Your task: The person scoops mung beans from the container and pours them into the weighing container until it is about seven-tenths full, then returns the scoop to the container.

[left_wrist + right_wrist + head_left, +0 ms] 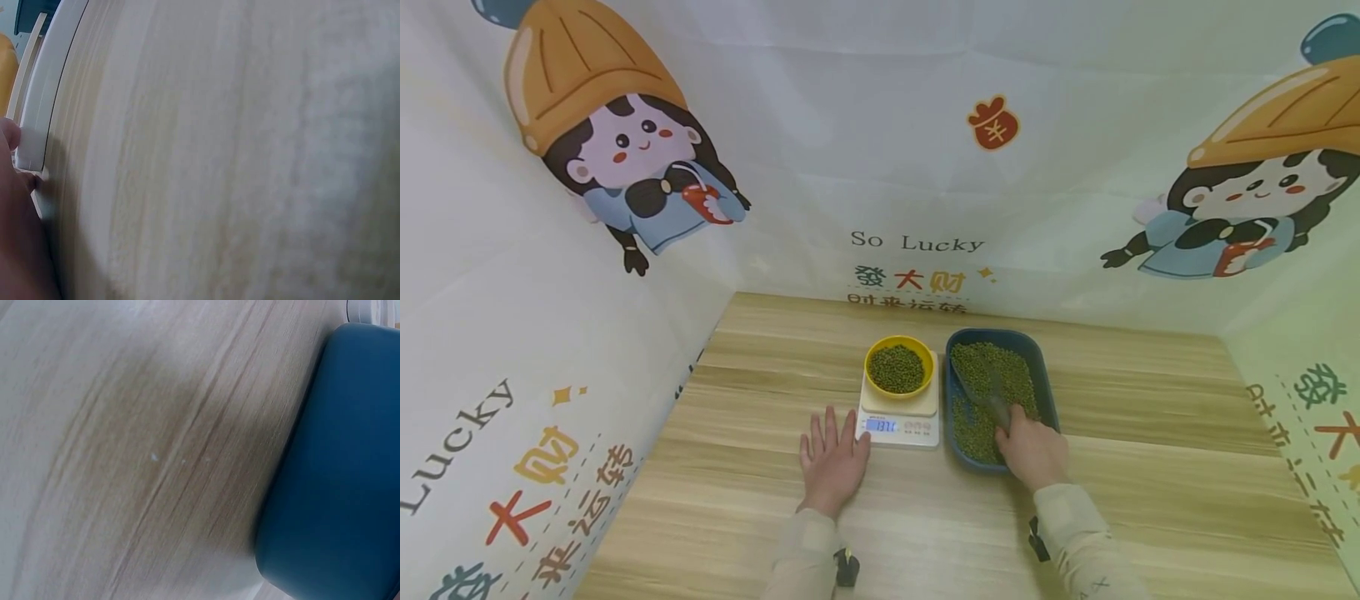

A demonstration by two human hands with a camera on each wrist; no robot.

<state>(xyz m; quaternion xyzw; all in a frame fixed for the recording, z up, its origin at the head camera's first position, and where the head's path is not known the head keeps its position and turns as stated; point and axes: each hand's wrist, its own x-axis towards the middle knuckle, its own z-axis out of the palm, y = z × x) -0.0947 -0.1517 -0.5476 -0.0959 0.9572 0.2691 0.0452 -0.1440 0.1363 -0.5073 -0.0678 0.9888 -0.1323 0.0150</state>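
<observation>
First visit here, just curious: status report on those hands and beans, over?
Left fingers spread at corner of white scale. Right fingers gripping scoop in blue tray of green beans. Yellow bowl of beans on scale. Nothing seen blocking scoop.

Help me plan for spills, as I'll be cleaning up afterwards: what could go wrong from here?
Beans could scatter on the table if the scoop in the right hand tips while leaving the tub.
The left hand lies right beside the scale and might nudge it, upsetting its reading or jolting the yellow bowl.
</observation>
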